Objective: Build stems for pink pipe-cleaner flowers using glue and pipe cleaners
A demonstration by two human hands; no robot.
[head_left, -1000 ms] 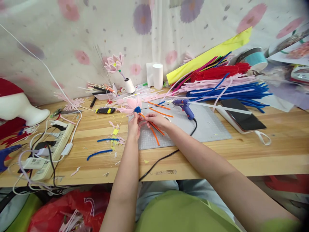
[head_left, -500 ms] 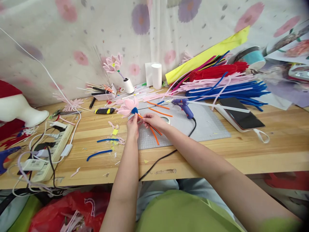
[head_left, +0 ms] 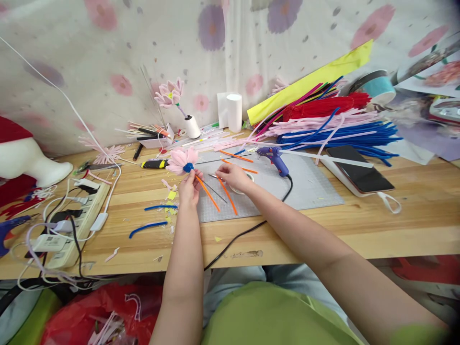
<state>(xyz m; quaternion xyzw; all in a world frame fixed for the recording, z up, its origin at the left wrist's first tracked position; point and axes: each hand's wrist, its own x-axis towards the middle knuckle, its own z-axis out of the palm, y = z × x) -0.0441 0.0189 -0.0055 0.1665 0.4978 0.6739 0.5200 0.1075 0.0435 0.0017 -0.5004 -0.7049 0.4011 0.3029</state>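
My left hand point(head_left: 189, 190) is closed in a pinch just under the blue base of a pink pipe-cleaner flower point(head_left: 182, 160). A dark wire stem point(head_left: 215, 192) and an orange pipe cleaner point(head_left: 208, 195) run from its fingers down to the right. To the right, over the grey cutting mat point(head_left: 305, 191), my right hand point(head_left: 233, 177) is closed, apart from the flower. A small shiny tip shows at its fingers, too little to name. Beneath it lies another orange pipe cleaner point(head_left: 228, 196); a roll of tape point(head_left: 248, 178) is partly hidden behind the hand.
A purple glue gun point(head_left: 275, 158) rests on the mat, its black cord point(head_left: 237, 237) crossing to the table edge. Bundles of blue pipe cleaners point(head_left: 341, 136) and a phone point(head_left: 359, 167) lie right. A crowded power strip point(head_left: 81, 225) is at left, a finished flower point(head_left: 170, 93) behind.
My right hand has come away from the stem and orange pipe cleaner, moving slightly right. My left hand has shifted left with the flower, and the stem now shows.
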